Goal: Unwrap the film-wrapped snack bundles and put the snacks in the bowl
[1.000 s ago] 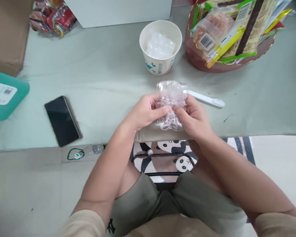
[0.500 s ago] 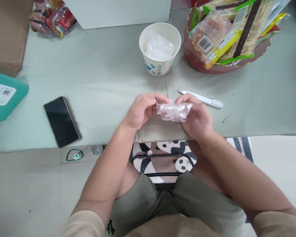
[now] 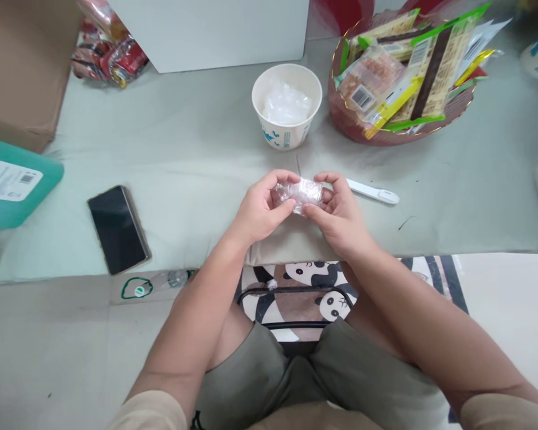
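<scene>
My left hand (image 3: 262,206) and my right hand (image 3: 338,212) meet at the near edge of the table, both pinching a small crumpled piece of clear plastic wrap (image 3: 300,192) between thumbs and fingers. The wrap is squeezed into a compact wad between the two hands. A white paper cup (image 3: 287,107) holding more clear plastic stands just beyond the hands. A thin white tool (image 3: 372,191) lies on the table right of my right hand.
A dark phone (image 3: 118,229) lies at the left on the grey table cover (image 3: 183,155). A red basket (image 3: 385,128) of packaged snacks sits at the back right. A teal box (image 3: 13,185), a cardboard box (image 3: 22,65) and red packets (image 3: 112,57) are at the left.
The plastic wrap, earlier spread tall between my fingers, has been folded and squeezed into a small wad. The view has tilted slightly, so the table's things sit lower in the picture.
</scene>
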Available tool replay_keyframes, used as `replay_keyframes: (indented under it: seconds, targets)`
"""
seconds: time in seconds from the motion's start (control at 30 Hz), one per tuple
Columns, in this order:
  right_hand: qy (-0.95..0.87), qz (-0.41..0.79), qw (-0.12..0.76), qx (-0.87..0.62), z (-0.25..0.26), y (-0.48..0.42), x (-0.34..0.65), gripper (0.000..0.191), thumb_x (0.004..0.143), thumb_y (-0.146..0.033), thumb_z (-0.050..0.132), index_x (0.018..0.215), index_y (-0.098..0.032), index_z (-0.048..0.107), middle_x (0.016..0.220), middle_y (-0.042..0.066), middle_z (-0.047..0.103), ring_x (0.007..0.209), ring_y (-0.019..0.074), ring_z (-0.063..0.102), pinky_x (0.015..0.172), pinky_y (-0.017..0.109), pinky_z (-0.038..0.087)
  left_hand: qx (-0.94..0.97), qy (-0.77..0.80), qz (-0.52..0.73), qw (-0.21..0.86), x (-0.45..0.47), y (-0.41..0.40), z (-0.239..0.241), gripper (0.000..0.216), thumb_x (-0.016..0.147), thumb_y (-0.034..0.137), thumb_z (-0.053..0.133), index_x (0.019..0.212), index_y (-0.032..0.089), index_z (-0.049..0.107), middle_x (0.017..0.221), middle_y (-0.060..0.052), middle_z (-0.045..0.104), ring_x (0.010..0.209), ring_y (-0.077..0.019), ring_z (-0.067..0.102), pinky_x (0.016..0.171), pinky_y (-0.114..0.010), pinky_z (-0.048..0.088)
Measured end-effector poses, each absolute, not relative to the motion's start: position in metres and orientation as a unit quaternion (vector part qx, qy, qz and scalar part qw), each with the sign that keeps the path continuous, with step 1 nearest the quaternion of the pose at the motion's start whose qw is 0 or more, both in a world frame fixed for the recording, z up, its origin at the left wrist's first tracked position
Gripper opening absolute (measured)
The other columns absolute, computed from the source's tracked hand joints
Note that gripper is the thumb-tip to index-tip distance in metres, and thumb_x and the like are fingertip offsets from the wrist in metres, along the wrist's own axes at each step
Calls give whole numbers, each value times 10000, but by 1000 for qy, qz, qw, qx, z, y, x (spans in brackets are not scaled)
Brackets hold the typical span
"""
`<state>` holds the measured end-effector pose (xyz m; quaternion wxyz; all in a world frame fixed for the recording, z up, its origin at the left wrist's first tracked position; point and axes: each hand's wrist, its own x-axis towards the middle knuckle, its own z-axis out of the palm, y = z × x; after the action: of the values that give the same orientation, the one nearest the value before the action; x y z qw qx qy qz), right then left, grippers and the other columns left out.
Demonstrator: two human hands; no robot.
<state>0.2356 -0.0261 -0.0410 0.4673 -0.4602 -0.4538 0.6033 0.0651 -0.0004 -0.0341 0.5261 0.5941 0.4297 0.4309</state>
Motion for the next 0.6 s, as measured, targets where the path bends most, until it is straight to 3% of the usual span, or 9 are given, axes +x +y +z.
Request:
replay_keyframes:
  seconds: [0.17,0.3,0.47,0.53,0.6]
  targets:
    - [-464,616,475,-424,-39,-29,235,546,810,-421,750,1203,-286,395,871,-34,616,749,146,660,740,327,563,593,449,455,490,63,-12,-18,242,753,236,737,990,223,690,905,-15,714,706,-126,629,602,-247,528]
    - [-451,651,452,-411,-38,-30,235,406,839,-380,694,1130,-259,438,785,-46,597,722,137,645,740,321,550,589,461,522,410,45,-10,-3,253,784,241,788,1016,267,691,815,28,669,625,-85,573,544,-217,464]
    - [-430,662,447,-421,-36,-28,236,363,827,-402,679,1085,-240,481,774,-41,602,712,136,629,731,320,528,607,464,570,302,31,58,18,311,775,310,867,1024,276,685,768,43,621,603,-76,482,524,-237,381]
    - [-432,666,438,-423,-35,-28,236,343,826,-405,668,1063,-235,488,775,-43,595,699,130,625,734,319,516,659,467,500,312,35,98,28,299,796,326,868,1011,263,670,756,48,619,671,-101,523,617,-262,453]
    - [-435,667,429,-426,-32,-28,236,314,827,-396,654,1039,-229,494,770,-45,585,690,126,619,732,315,506,707,488,395,325,43,132,38,258,797,235,860,979,238,677,702,55,599,670,-111,510,688,-291,486]
